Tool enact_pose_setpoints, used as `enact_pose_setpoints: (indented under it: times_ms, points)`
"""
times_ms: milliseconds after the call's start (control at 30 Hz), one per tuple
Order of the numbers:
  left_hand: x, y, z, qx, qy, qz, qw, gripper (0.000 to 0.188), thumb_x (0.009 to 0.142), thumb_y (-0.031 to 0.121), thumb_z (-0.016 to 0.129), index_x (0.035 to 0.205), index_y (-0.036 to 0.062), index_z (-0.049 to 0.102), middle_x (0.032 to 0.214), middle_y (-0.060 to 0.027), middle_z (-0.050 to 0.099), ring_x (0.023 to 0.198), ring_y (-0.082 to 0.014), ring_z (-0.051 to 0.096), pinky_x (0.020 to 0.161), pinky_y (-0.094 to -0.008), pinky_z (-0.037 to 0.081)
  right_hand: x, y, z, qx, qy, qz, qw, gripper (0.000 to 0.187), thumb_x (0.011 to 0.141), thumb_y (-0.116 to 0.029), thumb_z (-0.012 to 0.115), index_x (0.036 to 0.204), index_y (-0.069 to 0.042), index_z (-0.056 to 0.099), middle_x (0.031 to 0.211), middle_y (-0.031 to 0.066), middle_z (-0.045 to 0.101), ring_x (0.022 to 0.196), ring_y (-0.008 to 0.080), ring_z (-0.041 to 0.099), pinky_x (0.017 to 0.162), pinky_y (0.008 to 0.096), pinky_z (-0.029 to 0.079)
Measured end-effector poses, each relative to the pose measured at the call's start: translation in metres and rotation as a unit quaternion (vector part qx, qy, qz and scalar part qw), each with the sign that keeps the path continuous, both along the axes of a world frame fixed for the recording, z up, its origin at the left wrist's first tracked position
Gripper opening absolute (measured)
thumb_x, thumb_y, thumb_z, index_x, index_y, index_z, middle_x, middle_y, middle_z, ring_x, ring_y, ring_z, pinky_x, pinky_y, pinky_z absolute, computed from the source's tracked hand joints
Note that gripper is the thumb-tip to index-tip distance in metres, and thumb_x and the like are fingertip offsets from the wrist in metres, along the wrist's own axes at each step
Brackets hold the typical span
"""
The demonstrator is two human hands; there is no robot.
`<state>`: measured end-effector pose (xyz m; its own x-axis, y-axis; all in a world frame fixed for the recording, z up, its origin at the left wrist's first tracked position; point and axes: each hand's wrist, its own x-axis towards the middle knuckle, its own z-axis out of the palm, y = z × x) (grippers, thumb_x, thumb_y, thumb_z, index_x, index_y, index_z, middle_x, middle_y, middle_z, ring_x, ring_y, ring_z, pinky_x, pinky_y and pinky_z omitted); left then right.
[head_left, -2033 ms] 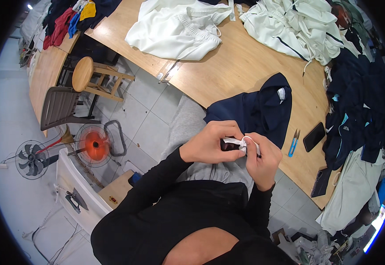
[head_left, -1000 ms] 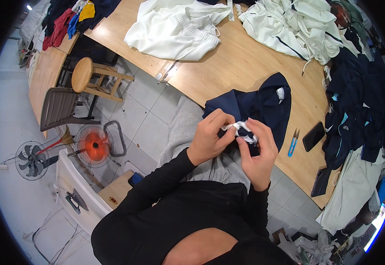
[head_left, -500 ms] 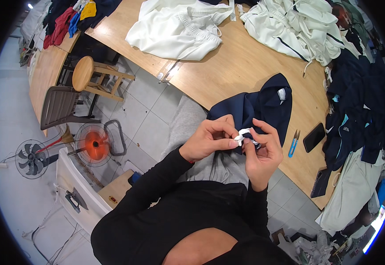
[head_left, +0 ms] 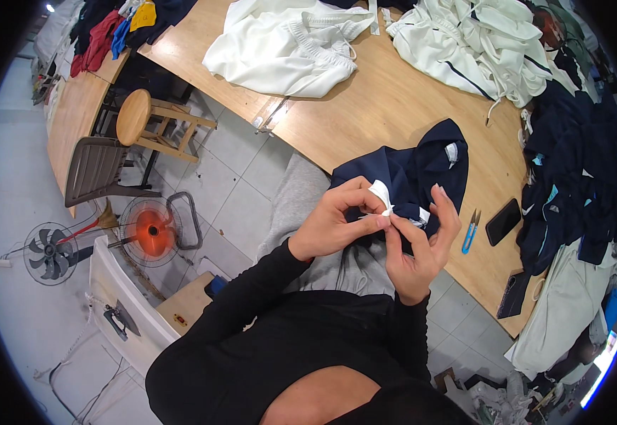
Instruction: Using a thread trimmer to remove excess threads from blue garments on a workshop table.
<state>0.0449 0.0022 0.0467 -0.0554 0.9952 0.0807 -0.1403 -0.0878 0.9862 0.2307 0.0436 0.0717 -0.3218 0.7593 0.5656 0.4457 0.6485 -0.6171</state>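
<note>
Tiled workroom, a wooden table [head_left: 408,106], and both my hands meeting at its near edge.
Left hand [head_left: 333,223] pinches a white strip [head_left: 379,191], thumb against finger; right hand [head_left: 416,262] joins at the same spot, thumb and forefinger closed on it, other fingers spread. The strip sits against a navy garment [head_left: 376,166], rumpled at the table edge before me. I'd call this mid-work: the strip is caught, yet nothing looks finished or laid flat; whether it's sewn on, my fingers hide. The garment's own folds crowd my fingertips. Just to its right lie blue-handled snips [head_left: 468,239], unheld, then a dark phone [head_left: 503,221]. Farther out: a white elastic-waisted garment [head_left: 266,64] ahead, a navy heap [head_left: 570,170] off right.
</note>
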Motion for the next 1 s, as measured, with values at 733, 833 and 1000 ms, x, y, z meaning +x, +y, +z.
enact_pose_setpoints:
  times_ms: [733, 833, 1000]
  points:
    - [-0.010, 0.002, 0.011, 0.022, 0.114, -0.008, 0.993, 0.015, 0.093, 0.001, 0.084, 0.107, 0.0005, 0.079, 0.096, -0.0067, 0.074, 0.081, -0.0152, 0.069, 0.070, -0.0282, 0.053, -0.003, 0.000, 0.003, -0.086, -0.066, 0.028, 0.994, 0.018, 0.088, 0.002, 0.079, 0.099, -0.002, 0.066, 0.152, 0.0233, 0.058, 0.124, 0.0396, 0.065, 0.093, 0.0443, 0.055]
    - [-0.007, 0.001, 0.003, 0.039, 0.117, 0.028, 0.992, 0.013, 0.093, 0.002, 0.084, 0.105, 0.0008, 0.081, 0.094, -0.0065, 0.074, 0.076, -0.0161, 0.068, 0.066, -0.0293, 0.052, -0.008, -0.002, 0.004, -0.043, -0.076, 0.010, 0.996, 0.017, 0.087, 0.001, 0.080, 0.098, -0.003, 0.067, 0.140, 0.0203, 0.064, 0.102, 0.0345, 0.074, 0.071, 0.0361, 0.058]
    - [-0.003, 0.001, 0.003, 0.052, 0.204, 0.061, 0.976, 0.016, 0.091, 0.003, 0.085, 0.106, 0.0018, 0.081, 0.087, -0.0065, 0.070, 0.070, -0.0168, 0.064, 0.061, -0.0304, 0.047, -0.010, -0.011, 0.006, -0.046, -0.142, -0.045, 0.988, 0.020, 0.084, 0.000, 0.084, 0.100, -0.006, 0.072, 0.131, 0.0148, 0.066, 0.100, 0.0314, 0.067, 0.073, 0.0371, 0.055]
